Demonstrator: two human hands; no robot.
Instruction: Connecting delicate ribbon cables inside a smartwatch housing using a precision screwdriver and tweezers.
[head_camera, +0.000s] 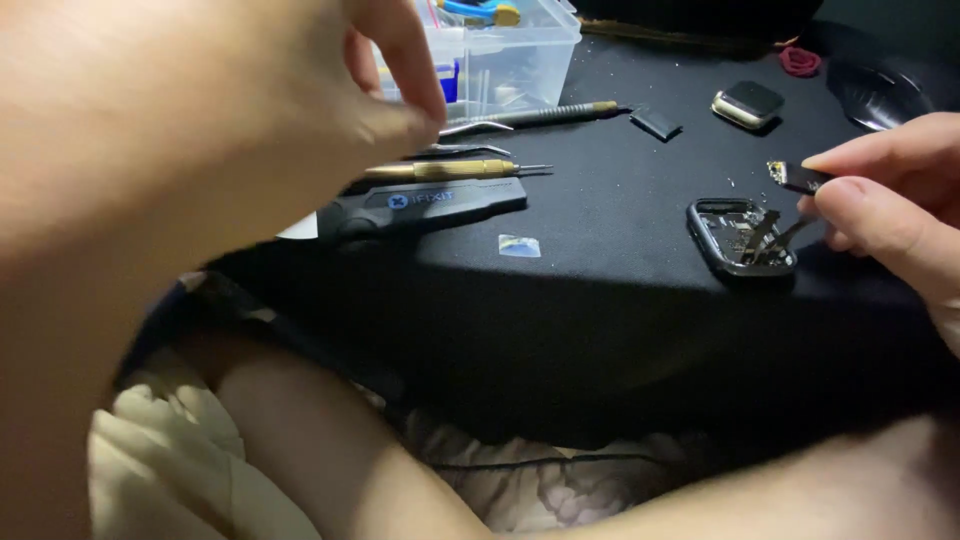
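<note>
The right hand (890, 190) pinched a small dark component (797, 176) just above the opened watch case (740, 237); the left hand (300, 90), well away from the case, had its grip loosely curled, holding nothing.

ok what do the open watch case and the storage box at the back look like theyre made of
Watch case: looks like dark metal with a satin finish, its rim catching a thin highlight; coated plastic isn't ruled out. Storage box: clear plastic, since its contents show through the walls.
</note>
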